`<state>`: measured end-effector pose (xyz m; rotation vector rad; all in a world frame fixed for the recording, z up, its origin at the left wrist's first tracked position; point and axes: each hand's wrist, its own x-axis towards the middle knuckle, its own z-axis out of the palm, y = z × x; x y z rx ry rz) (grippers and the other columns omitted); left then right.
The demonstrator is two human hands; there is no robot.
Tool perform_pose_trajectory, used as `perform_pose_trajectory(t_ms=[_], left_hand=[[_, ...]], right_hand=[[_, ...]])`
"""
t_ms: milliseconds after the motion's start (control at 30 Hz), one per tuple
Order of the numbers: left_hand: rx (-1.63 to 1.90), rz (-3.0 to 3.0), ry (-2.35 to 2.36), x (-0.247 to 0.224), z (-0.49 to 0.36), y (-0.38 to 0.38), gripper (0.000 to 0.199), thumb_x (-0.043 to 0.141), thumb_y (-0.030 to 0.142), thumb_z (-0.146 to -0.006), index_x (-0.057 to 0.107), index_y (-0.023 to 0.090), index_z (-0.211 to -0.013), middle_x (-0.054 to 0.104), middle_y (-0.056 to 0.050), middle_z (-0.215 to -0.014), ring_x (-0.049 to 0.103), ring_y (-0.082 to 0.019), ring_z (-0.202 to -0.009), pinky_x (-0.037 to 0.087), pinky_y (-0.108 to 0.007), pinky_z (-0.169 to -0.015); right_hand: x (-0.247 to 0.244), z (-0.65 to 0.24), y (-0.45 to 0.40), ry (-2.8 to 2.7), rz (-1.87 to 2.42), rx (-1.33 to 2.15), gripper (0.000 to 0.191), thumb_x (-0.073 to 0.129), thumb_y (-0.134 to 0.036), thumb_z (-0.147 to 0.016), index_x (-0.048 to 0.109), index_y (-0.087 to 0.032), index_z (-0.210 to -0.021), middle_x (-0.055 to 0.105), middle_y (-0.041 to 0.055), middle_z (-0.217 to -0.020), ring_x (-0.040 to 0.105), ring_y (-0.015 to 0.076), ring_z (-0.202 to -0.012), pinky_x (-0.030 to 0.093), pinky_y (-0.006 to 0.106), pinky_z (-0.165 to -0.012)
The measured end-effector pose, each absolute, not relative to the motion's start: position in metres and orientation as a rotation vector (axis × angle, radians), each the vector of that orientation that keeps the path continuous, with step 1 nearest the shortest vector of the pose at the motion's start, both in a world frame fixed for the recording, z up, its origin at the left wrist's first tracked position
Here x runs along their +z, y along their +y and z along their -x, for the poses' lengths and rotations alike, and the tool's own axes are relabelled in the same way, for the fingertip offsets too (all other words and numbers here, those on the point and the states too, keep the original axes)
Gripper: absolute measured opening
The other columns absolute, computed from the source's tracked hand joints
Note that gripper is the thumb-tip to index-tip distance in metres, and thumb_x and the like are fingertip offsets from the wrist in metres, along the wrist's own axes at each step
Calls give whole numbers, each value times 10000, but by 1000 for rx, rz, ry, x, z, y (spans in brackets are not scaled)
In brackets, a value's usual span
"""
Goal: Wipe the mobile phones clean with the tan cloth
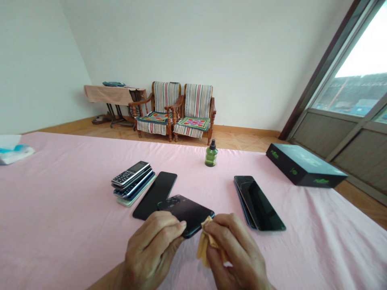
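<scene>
L hand [151,249] keeps fingers closed around black smartphone [185,213], steady; R hand [234,251] fingers pinch yellow cloth [206,243] on its edge.

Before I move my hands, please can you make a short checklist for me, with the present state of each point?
1. Left hand grips the black smartphone: ok.
2. Right hand pinches the yellow cloth: ok.
3. Black smartphone free of smudges: cannot tell, too small to see.
4. Black smartphone apart from the flat black smartphone: cannot tell, they overlap in this view.
5. Green spray bottle upright: ok.
</scene>
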<state>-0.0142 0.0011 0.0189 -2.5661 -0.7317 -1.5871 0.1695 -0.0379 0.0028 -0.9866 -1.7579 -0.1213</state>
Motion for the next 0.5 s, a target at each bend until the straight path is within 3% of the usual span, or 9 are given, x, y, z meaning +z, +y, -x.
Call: perform_pose_trajectory(t_ms=[500], left_hand=[[-1581,2611,-731,14,14,2,133,565,14,-890,657,102,-930,621,-59,-853,614,-152,-846,535,-231,-747]], right_hand=[[3,-170,-37,-1742,971,-161,296,442,11,-806,618,-113,-1008,591,97,-867,572,172,-777,546,290,-646]])
